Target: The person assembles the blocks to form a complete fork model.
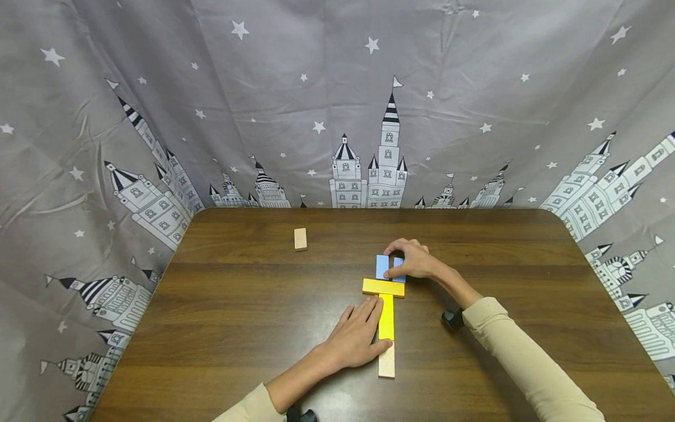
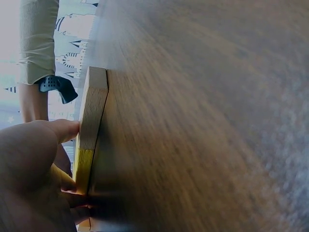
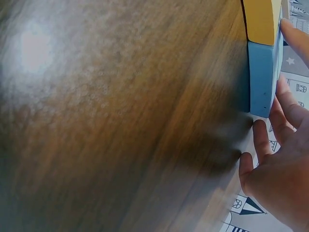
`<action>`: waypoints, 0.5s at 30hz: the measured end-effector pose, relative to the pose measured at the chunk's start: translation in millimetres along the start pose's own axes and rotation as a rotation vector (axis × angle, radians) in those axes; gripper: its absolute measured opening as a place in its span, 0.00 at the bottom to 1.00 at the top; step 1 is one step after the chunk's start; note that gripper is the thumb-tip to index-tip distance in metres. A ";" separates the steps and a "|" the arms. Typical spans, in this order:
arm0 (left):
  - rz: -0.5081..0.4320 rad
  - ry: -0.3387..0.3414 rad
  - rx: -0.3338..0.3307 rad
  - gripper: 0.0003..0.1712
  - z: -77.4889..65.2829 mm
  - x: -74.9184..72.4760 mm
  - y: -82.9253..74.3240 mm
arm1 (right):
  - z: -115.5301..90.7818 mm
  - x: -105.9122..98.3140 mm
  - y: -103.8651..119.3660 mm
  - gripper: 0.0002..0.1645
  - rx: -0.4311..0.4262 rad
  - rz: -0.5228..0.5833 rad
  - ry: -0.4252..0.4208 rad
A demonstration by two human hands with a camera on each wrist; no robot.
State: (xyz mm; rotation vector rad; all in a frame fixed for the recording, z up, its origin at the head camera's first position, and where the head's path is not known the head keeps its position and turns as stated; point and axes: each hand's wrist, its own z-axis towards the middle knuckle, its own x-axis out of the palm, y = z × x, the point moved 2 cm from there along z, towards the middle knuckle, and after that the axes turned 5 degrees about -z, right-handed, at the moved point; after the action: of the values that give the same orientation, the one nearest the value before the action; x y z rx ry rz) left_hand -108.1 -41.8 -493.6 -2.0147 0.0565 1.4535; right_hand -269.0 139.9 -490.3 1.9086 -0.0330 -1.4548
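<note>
Several flat wooden blocks lie joined in a T-like figure. An orange-yellow block point(image 1: 383, 287) lies crosswise above a bright yellow block point(image 1: 387, 316), with a plain wood block point(image 1: 387, 360) below that. Two blue blocks stand side by side against the crosswise one: a left blue block point(image 1: 382, 266) and a right blue block point(image 1: 399, 272). My right hand point(image 1: 412, 261) pinches the left blue block between thumb and forefinger, partly covering the right one. With fingers extended, my left hand point(image 1: 355, 334) rests along the yellow block, its thumb touching the plain one.
A loose plain wood block point(image 1: 300, 239) lies near the back of the brown table point(image 1: 237, 328), left of the figure. Behind the table hangs a grey curtain point(image 1: 295, 105) with castles and stars. Each wrist wears a black camera strap.
</note>
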 end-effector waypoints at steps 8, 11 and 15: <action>0.002 -0.008 0.005 0.46 -0.3 -0.3 0.4 | 0.0 0.1 -0.4 0.30 -0.006 -0.008 0.005; 0.002 -0.012 0.009 0.46 -0.4 -0.4 0.3 | -0.5 0.3 0.2 0.31 -0.013 -0.017 0.005; 0.000 -0.011 0.010 0.46 -0.3 -0.4 0.1 | -1.2 0.1 0.8 0.31 -0.014 -0.022 0.005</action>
State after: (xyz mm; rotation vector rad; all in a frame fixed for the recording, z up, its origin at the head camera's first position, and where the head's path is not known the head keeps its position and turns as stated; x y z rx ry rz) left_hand -108.0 -42.2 -493.2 -1.9986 0.0582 1.4616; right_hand -267.6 140.0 -489.8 1.9070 0.0007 -1.4605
